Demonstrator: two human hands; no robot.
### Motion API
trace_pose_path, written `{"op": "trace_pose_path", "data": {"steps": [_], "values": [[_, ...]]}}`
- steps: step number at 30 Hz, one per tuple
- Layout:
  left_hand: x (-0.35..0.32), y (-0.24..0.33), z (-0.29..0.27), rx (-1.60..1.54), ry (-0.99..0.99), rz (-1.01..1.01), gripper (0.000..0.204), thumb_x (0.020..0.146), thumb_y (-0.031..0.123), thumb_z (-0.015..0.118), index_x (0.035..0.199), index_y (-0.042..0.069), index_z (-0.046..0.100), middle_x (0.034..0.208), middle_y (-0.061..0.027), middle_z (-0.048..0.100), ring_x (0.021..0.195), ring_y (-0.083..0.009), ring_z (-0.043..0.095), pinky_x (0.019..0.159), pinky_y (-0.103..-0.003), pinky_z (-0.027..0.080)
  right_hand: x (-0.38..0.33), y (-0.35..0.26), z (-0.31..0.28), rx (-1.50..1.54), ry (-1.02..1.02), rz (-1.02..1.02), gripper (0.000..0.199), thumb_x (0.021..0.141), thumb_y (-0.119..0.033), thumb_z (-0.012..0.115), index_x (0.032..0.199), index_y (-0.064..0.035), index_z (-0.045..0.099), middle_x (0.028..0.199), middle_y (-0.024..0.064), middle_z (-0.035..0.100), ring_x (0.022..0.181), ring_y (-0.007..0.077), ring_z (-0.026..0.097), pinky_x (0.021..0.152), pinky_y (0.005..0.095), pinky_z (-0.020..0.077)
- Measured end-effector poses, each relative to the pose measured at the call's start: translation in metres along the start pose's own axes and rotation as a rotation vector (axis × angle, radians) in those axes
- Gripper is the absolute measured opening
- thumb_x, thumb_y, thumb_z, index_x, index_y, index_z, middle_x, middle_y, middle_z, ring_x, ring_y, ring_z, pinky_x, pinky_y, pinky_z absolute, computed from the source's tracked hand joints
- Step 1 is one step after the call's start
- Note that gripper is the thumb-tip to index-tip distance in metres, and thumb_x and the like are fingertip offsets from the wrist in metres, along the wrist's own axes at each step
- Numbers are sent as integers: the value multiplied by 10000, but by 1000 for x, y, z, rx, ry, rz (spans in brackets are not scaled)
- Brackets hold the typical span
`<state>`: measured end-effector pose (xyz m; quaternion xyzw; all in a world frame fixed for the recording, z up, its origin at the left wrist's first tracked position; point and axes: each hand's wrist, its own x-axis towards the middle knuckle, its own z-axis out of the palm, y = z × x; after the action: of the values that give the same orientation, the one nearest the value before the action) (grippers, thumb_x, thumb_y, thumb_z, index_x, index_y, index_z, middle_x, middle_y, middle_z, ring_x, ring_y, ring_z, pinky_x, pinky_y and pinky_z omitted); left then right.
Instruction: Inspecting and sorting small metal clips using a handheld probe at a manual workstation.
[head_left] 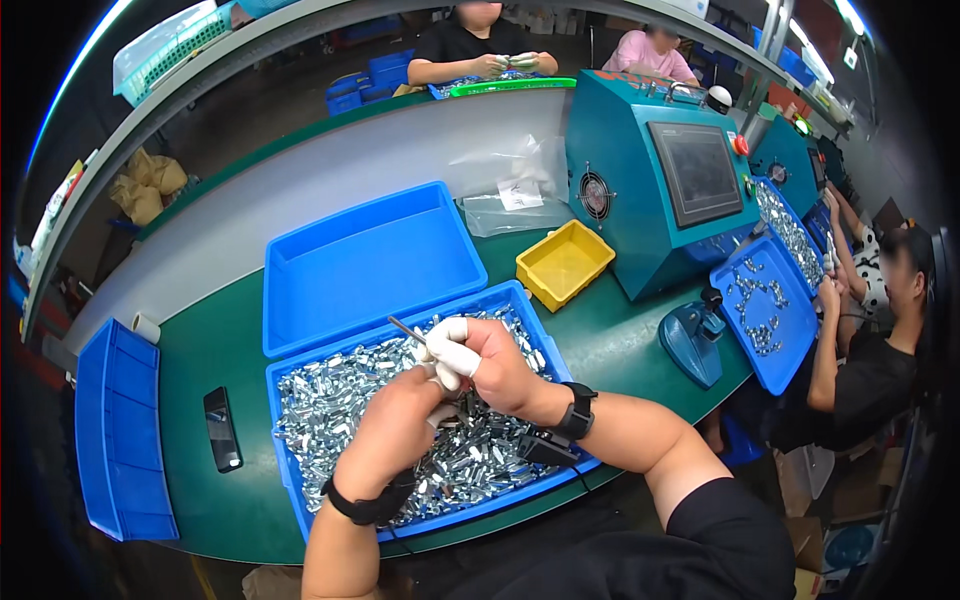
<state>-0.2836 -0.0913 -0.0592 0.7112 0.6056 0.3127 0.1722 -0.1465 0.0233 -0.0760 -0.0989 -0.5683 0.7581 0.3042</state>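
Note:
Over a blue tray [284, 468] heaped with small shiny metal parts [330, 415], my two hands meet, fingertips wrapped in white finger covers. A thin dark metal rod [405, 328] sticks out up and left from between the fingers. My right hand [495, 368] is closed round its lower end. Just below and touching it, my left hand [398, 415] has its fingers curled in against the same spot; what they pinch is hidden. Each wrist wears a black band.
Behind the parts stands a bare blue tray [370, 265], with a yellow bin [565, 262] and a teal machine with a screen [655, 190] to the right. A teal stand [692, 343] sits below it. At left are a phone [223, 430] and blue bin [125, 435]. Co-workers sit opposite and at right.

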Motion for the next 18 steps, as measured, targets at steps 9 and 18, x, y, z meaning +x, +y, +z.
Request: {"op": "trace_pose_path", "data": {"steps": [9, 18], "values": [[-19, -35, -41, -853, 554, -234, 144, 894, -43, 635, 1017, 18, 677, 917, -17, 668, 850, -88, 613, 753, -257, 498, 13, -8, 8, -360, -28, -43, 85, 932, -53, 636, 984, -4, 682, 776, -4, 647, 683, 26, 547, 588, 203, 423], [-24, -37, -32, -845, 497, -117, 207, 866, -103, 631, 1033, 8, 683, 969, -46, 657, 881, -114, 612, 795, -249, 488, 6, -20, 8, -658, -36, -137, 62, 897, -30, 664, 893, 22, 696, 687, -9, 628, 605, 34, 522, 523, 220, 409]]}}
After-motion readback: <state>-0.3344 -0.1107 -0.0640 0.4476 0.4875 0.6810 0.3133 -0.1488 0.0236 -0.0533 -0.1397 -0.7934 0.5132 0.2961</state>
